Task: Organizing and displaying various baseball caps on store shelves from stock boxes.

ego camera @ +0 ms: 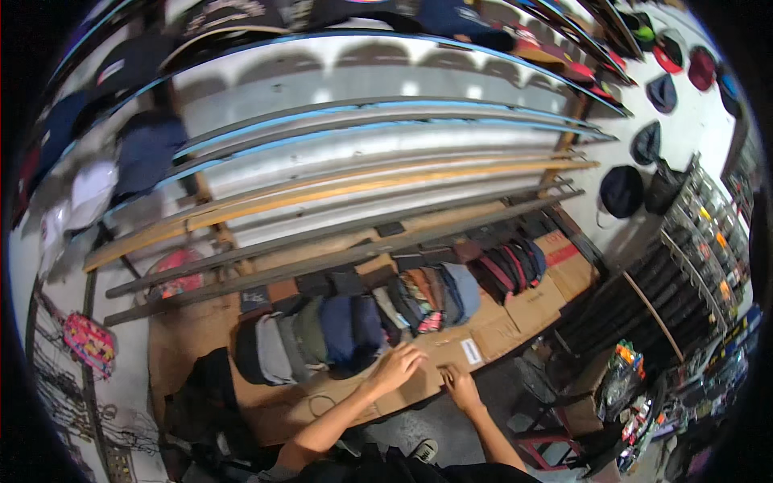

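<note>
My left hand (399, 367) is raised over the cardboard-covered shelf (423, 386), its fingers curled, just in front of a stack of caps. Close to the shelf's front edge is my right hand (460, 384), fingers bent downward. Whether either hand pinches something small cannot be told. Nested dark blue caps (350, 329) lie nearest my left hand, with a green cap (309, 332) and a grey cap (273, 350) to their left. A light blue cap (462, 290) ends another row behind my hands. A white label (472, 351) lies on the cardboard near my right hand.
Dark and red-trimmed caps (507, 268) stand farther right. Folded wallets (314, 282) line the back. Wooden slats (338, 188) cross above. A dark bag (211, 392) is at the left; a red stool (546, 444) and a plastic bag of goods (622, 386) are on the right.
</note>
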Motion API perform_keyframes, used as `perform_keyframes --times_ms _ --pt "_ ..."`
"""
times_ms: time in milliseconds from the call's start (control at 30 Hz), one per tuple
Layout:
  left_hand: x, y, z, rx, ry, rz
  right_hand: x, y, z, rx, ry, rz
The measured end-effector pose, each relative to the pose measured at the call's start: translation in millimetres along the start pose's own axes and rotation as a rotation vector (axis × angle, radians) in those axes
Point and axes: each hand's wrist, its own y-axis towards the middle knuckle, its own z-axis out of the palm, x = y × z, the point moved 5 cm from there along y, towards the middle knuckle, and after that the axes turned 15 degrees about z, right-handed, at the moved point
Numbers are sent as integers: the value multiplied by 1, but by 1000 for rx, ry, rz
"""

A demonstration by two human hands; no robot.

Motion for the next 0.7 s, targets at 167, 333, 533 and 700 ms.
perform_keyframes --times_ms 167,333,533,700 --pt "-6 -59 166 413 -220 -53 -172 -136 -7 41 48 473" --pt "22 -145 241 601 -307 -411 -357 -309 30 205 156 1073" --pt "30 -139 268 913 -209 -464 -446 -404 12 65 -29 1644" --pt "35 -82 332 999 -232 -213 -430 -334 15 189 79 1404"
